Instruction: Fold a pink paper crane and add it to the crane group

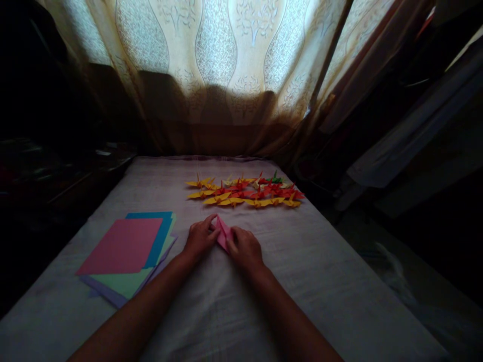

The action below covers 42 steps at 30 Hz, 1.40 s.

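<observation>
A small piece of folded pink origami paper [223, 233] is between my two hands, low over the cloth-covered table. My left hand [202, 235] pinches its left edge near the upper tip, fingers closed. On the other side, my right hand [246, 247] grips the lower right edge with thumb and fingers together. A crease or slit runs lengthwise down the paper's middle. Beyond my hands stand several folded paper cranes [232, 201] in rows, in yellow, red, white and green.
To the left lies a loose stack of square paper sheets, with a pink sheet [123, 246] on top and a blue sheet [156, 246], pale green and lilac below. A pale tablecloth [309, 281] covers the table. Patterned curtains [215, 60] hang behind; clothes hang at the right.
</observation>
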Available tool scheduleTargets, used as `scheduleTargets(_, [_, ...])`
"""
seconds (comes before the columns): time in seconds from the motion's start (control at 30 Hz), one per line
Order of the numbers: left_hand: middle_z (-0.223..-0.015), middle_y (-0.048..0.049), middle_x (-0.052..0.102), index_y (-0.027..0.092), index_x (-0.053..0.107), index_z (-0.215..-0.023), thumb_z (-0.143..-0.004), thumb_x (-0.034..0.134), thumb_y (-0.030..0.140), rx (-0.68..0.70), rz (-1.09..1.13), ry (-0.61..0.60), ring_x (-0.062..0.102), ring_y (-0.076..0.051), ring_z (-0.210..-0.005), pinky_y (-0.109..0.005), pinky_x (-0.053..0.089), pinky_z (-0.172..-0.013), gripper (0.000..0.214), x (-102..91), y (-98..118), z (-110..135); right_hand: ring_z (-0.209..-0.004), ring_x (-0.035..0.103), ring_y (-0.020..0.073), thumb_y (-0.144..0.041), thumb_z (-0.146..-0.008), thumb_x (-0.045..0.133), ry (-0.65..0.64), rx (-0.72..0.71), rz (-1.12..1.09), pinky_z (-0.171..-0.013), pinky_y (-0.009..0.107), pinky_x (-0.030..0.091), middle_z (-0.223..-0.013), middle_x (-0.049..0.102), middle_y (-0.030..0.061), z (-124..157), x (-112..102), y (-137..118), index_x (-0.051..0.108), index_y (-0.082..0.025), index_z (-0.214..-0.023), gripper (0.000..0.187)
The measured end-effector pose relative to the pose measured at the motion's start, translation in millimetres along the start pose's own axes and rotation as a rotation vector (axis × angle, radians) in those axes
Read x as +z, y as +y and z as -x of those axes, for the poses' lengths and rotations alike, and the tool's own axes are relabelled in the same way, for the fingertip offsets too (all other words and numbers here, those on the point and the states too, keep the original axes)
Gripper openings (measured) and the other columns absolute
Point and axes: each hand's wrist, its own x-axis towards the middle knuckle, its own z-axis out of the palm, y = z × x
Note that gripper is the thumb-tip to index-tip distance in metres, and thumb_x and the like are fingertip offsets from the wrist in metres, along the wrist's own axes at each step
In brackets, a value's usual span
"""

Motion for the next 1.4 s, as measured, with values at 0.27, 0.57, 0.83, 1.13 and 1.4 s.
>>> scheduleTargets(0.27, [-0.083, -0.0001, 0.072, 0.019, 0.032, -0.149, -0.086, 0.062, 0.026, -0.082, -0.072, 0.125, 0.067, -0.023, -0.086, -0.039, 0.045, -0.088, 0.071, -14.4, -2, 70, -0.101, 0.062, 0.0198, -0.018, -0.089, 0.055, -0.067, -0.253, -0.085, -0.091, 0.031, 0.044, -0.111, 0.071, 0.0050, 1, 13, 1, 0.069, -0.024, -0.108, 0.024])
scheduleTargets(0.57, [-0.143, -0.0107, 0.053, 0.021, 0.053, -0.136, -0.098, 0.044, 0.041, 0.373, -0.366, -0.002, 0.043, -0.029, -0.135, -0.051, 0.023, -0.116, 0.045, -18.6, -4, 80, -0.113, 0.058, 0.0215, -0.023, -0.095, 0.049, -0.063, -0.323, -0.007, -0.096, 0.036, 0.043, -0.125, 0.066, 0.0065, 10, 16, 3, 0.068, -0.025, -0.115, 0.029])
scheduleTargets(0.83, [-0.153, -0.0096, 0.040, 0.020, 0.040, -0.148, -0.098, 0.038, 0.051, 0.297, -0.405, -0.247, 0.035, -0.030, -0.142, -0.052, 0.014, -0.117, 0.059, -4.4, -21, 81, -0.139, 0.037, 0.0259, -0.030, -0.100, 0.039, -0.055, -0.293, 0.081, -0.115, 0.048, 0.023, -0.145, 0.051, 0.0074, 25, 13, 7, 0.056, -0.021, -0.135, 0.040])
scheduleTargets(1.13, [-0.153, -0.0074, 0.041, 0.022, 0.038, -0.149, -0.098, 0.036, 0.049, 0.268, -0.363, -0.244, 0.035, -0.028, -0.142, -0.051, 0.012, -0.117, 0.058, -3.5, -20, 82, -0.147, 0.023, 0.0269, -0.045, -0.100, 0.036, -0.307, -0.298, 0.152, -0.119, 0.057, 0.008, -0.157, 0.028, 0.0068, 32, 14, 1, 0.035, -0.020, -0.150, 0.056])
scheduleTargets(1.4, [-0.154, -0.0082, 0.039, 0.023, 0.037, -0.150, -0.097, 0.039, 0.046, 0.269, -0.343, -0.274, 0.034, -0.029, -0.142, -0.054, 0.012, -0.117, 0.057, -6.7, -22, 82, -0.147, 0.020, 0.0294, -0.051, -0.099, 0.037, -0.324, -0.181, 0.205, -0.118, 0.060, 0.008, -0.158, 0.025, 0.0065, 50, -1, 22, 0.034, -0.021, -0.151, 0.060])
